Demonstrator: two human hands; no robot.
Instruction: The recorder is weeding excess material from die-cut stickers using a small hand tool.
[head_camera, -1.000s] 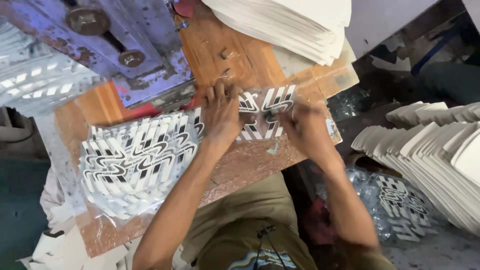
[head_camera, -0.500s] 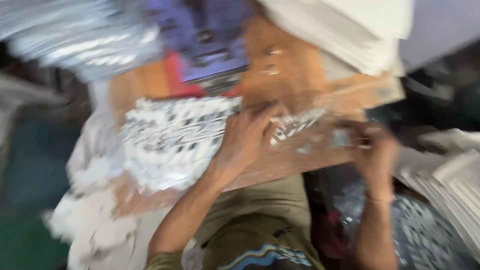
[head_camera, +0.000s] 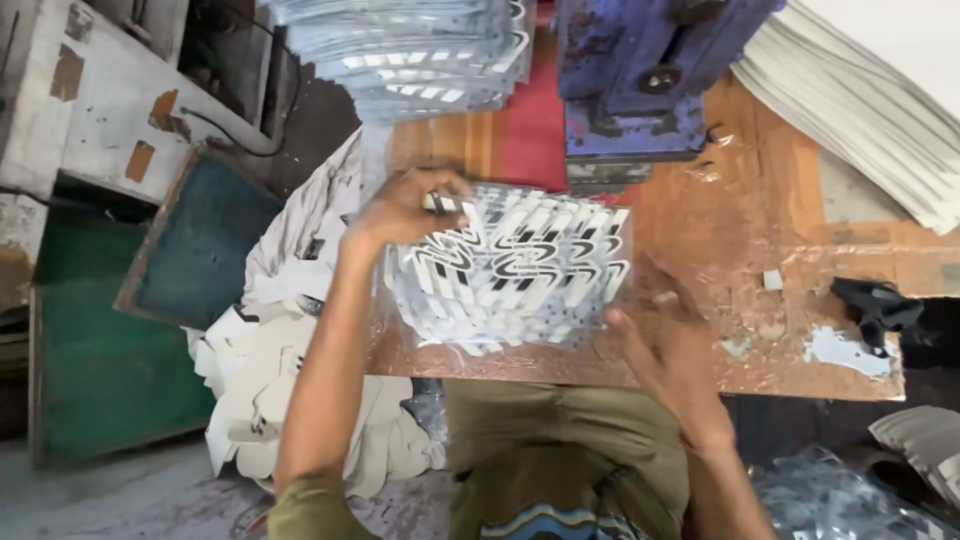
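gathering looks underway: left hand (head_camera: 405, 208) grips the stack of black-and-white printed cutouts (head_camera: 510, 265) at its top-left corner on the bench (head_camera: 760, 330), right hand (head_camera: 672, 350) open beside it, poised to square the edges.

We are in a small die-cutting workshop: a worn blue press (head_camera: 640, 80) stands on a scuffed wooden bench (head_camera: 800, 240), stacks of white card (head_camera: 880, 90) beside it, paper offcuts (head_camera: 270, 390) heaped on the floor.
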